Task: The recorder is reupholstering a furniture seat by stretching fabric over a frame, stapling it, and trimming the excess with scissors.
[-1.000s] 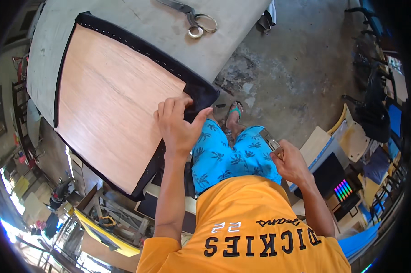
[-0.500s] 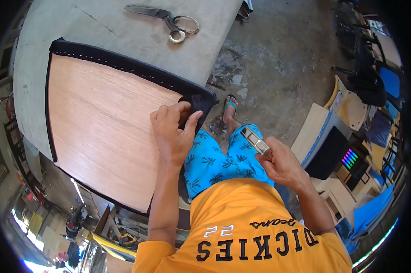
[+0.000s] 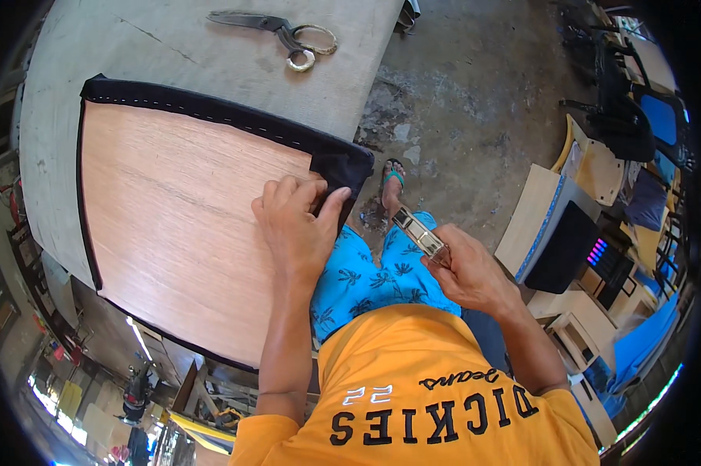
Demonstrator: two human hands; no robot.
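Note:
A wooden panel (image 3: 180, 202) lies on the table, its edges wrapped in black fabric (image 3: 211, 113) with a row of staples along the far strip. At the panel's near right corner, my left hand (image 3: 292, 221) pinches the folded fabric between thumb and fingers. My right hand (image 3: 475, 272) grips a metal staple gun (image 3: 420, 235) by its handle, held in the air over my lap, right of the panel corner and apart from it. Its nose points up and left toward that corner. Scissors (image 3: 284, 35) with wrapped handles rest on the table beyond the panel.
The grey worktable (image 3: 172, 46) ends in an edge just right of the panel corner. Past it is a stained concrete floor (image 3: 467, 101). Wooden boards (image 3: 530, 221), a black chair (image 3: 622, 116) and other furniture stand on the right. Cluttered shelving (image 3: 203, 396) is at lower left.
My right hand has brought the staple gun left and slightly up, closer to the panel corner. The fabric at the corner now lies flatter and squarer under my left fingers.

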